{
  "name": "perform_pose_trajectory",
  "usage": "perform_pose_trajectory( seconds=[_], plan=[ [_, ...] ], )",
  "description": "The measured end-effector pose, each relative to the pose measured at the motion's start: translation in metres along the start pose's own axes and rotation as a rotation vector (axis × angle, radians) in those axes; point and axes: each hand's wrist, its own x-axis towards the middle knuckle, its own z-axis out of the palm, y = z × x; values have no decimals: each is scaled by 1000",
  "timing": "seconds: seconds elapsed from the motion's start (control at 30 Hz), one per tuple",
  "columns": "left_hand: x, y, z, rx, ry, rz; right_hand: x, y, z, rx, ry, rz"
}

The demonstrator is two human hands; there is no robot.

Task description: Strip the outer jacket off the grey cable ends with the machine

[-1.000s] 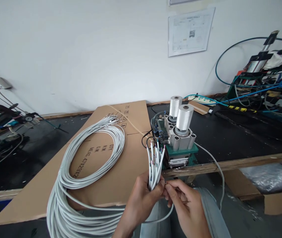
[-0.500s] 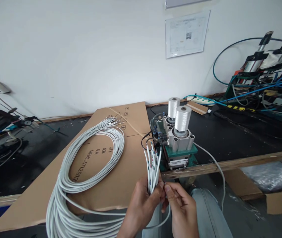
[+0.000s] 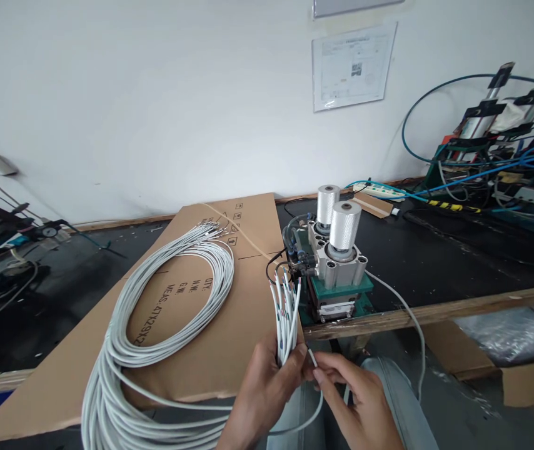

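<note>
My left hand (image 3: 267, 381) is closed around a bundle of white cable ends (image 3: 287, 319), which point upward with small coloured wires at their tips. Just to its right, my right hand (image 3: 349, 390) pinches a single white cable (image 3: 312, 357) near its end, close to the left thumb. From the hands, the grey-white cables run left into a large coil (image 3: 129, 337). That coil lies on a flattened cardboard sheet (image 3: 252, 300) and hangs over its front edge.
Behind the hands, a pneumatic fixture (image 3: 341, 262) with two knurled silver cylinders stands at the bench edge. More machines with blue hoses (image 3: 492, 144) stand at the far right. A black device with a gauge (image 3: 49, 232) is at the left. Cardboard (image 3: 459, 350) lies below the bench.
My right hand has shifted slightly right and down, with its fingers lower on the single cable, whose end now shows. My left hand still holds the bundle.
</note>
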Motion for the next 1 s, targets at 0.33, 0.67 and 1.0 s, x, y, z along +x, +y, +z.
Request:
perform_pose_trajectory(
  seconds=[0.33, 0.67, 1.0],
  plan=[
    [0, 9, 5, -90, -53, -31, -7, 7, 14, 50, 134, -31],
    [2, 5, -5, 170, 22, -13, 9, 6, -29, -173, 12, -204],
    [21, 23, -14, 77, 106, 112, 38, 24, -61, -660, -42, -632]
  ],
)
